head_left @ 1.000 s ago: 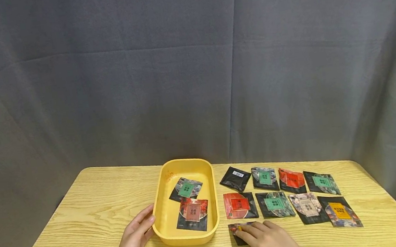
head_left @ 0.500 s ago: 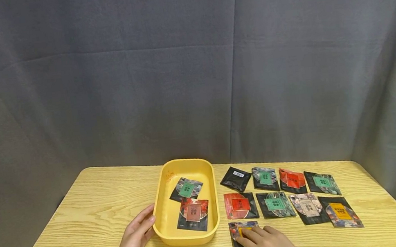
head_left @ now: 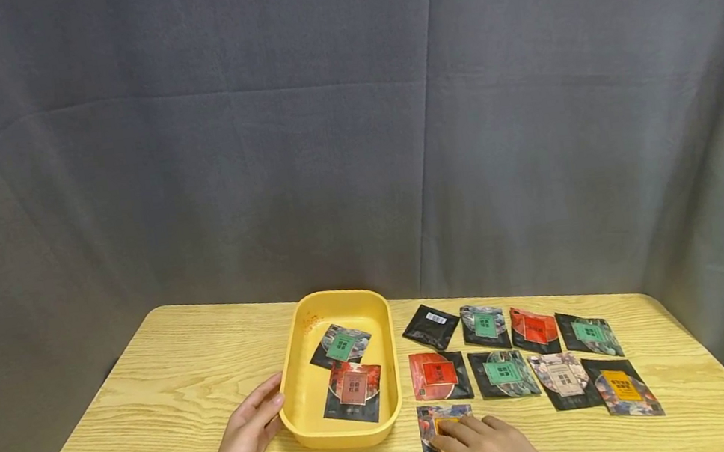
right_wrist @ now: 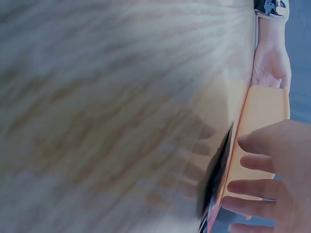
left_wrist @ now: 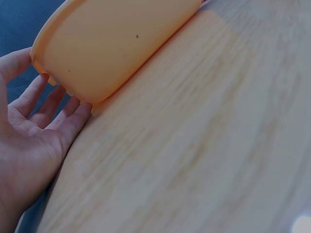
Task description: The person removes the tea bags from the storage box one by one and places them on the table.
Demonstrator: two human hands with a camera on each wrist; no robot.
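My left hand (head_left: 247, 428) rests against the left side of a yellow plastic tray (head_left: 299, 433). In the left wrist view, its fingertips touch the tray's outer wall (left_wrist: 116, 43) and the thumb meets the rim. My right hand (head_left: 490, 444) is over a flat black sachet (head_left: 429, 425) with a yellow label, lying in front of the other sachets. Its fingers hide part of the label. In the right wrist view, those fingers are spread and loosely bent just above the sachet (right_wrist: 218, 172). Inside the tray lie a green-labelled sachet (head_left: 340, 345) and a pink-labelled sachet (head_left: 352, 393), slightly overlapping.
Right of the tray, several sachets lie in two rows, among them a plain black one (head_left: 430, 328), a red one (head_left: 440, 376) and an orange-labelled one (head_left: 622, 387). The wooden table (head_left: 171, 385) backs onto a grey curtain (head_left: 325, 147).
The yellow-labelled sachet has gone from partly covered and tilted to flat on the table, showing more of its front. My right hand has eased its hold; my left hand stays still.
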